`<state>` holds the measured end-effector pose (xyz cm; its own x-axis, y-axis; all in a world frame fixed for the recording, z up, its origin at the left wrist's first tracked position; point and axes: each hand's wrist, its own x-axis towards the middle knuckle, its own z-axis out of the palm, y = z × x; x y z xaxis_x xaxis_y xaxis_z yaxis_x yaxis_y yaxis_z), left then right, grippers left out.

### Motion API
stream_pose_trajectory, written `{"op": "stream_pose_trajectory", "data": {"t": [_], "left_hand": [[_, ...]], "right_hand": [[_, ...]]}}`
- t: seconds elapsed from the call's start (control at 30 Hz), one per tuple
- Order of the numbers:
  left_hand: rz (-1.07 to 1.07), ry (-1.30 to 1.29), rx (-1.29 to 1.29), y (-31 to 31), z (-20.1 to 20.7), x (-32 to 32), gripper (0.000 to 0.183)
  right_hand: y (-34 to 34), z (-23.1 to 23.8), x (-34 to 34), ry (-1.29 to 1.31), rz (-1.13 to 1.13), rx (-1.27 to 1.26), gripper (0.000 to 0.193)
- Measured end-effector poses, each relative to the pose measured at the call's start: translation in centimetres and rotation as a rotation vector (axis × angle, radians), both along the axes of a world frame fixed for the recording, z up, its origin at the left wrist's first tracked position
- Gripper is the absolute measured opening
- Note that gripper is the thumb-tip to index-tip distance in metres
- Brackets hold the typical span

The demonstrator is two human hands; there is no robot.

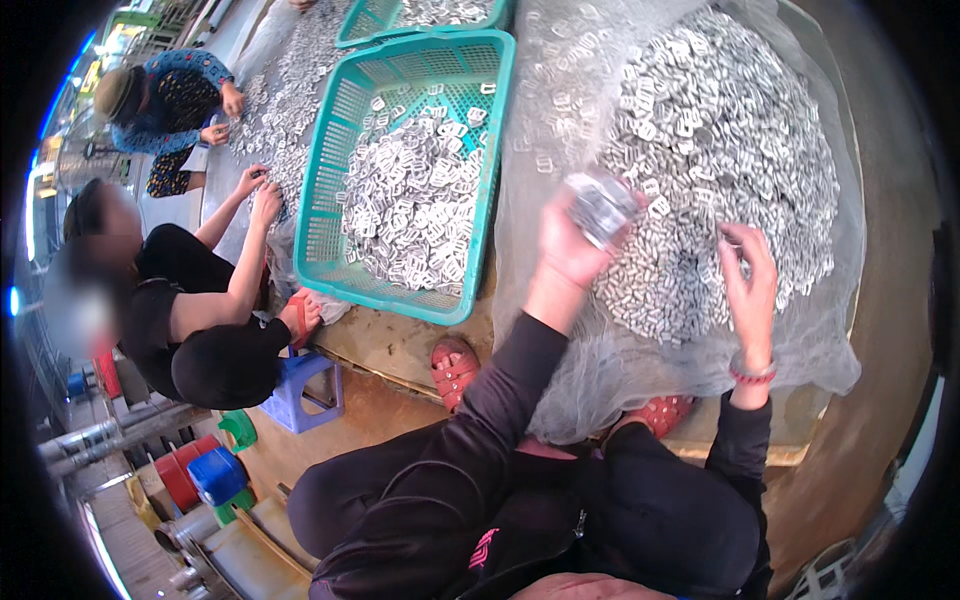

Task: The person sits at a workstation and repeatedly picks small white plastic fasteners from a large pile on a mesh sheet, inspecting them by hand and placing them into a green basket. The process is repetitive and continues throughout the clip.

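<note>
My left hand is closed around a small stack of silvery metal buckles, slightly blurred, above the left edge of a big heap of metal pieces. Over the heap's lower right part is my right hand, its thumb and forefinger tips close together. Anything pinched there is too small to make out. Loose frame-shaped buckles lie on top of the heap, while its near part is made of small, tightly packed pieces. A translucent plastic sheet lies under the heap.
To the left, a teal plastic basket holds many buckles, with a second teal basket behind it. Two people handle scattered pieces farther left. A purple stool and red and blue containers stand on the floor.
</note>
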<state>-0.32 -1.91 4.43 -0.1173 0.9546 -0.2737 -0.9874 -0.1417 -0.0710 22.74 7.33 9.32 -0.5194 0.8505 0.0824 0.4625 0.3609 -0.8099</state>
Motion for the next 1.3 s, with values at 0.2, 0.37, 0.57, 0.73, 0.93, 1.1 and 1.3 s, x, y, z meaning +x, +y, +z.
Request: {"op": "stream_pose_trajectory", "data": {"t": [0.2, 0.37, 0.57, 0.73, 0.93, 1.1, 1.3], "left_hand": [[0.457, 1.041, -0.317, -6.4, 5.0, -17.6, 0.042], [0.756, 2.432, -1.625, -6.3, 5.8, -19.4, 0.07], [-0.194, 2.239, -0.182, 5.0, -0.5, -2.7, 0.027], [-0.133, 2.791, -0.005, 7.3, -6.8, 3.9, 0.037], [-0.434, 2.684, -0.11, 5.7, -7.2, 2.1, 0.031], [-0.221, 2.715, -0.109, 4.3, -7.6, 2.0, 0.034], [-0.411, 2.616, -0.141, 4.4, -5.9, 1.7, 0.025]], "right_hand": [[0.3, -9.9, 4.0, -0.477, -0.006, -0.098, 0.065], [-1.2, -12.9, 3.1, -0.281, -0.034, 0.046, 0.048], [-0.5, -10.1, 1.2, 0.249, -0.142, -0.706, 0.023], [0.6, -8.2, 2.0, 0.35, -0.179, -0.64, 0.035], [1.7, -7.9, 3.2, 0.721, -0.276, -0.994, 0.032], [1.6, -7.8, 2.2, 0.886, -0.212, -1.249, 0.033], [-0.8, -10.0, -0.4, -0.277, 0.147, -0.032, 0.037]]}}
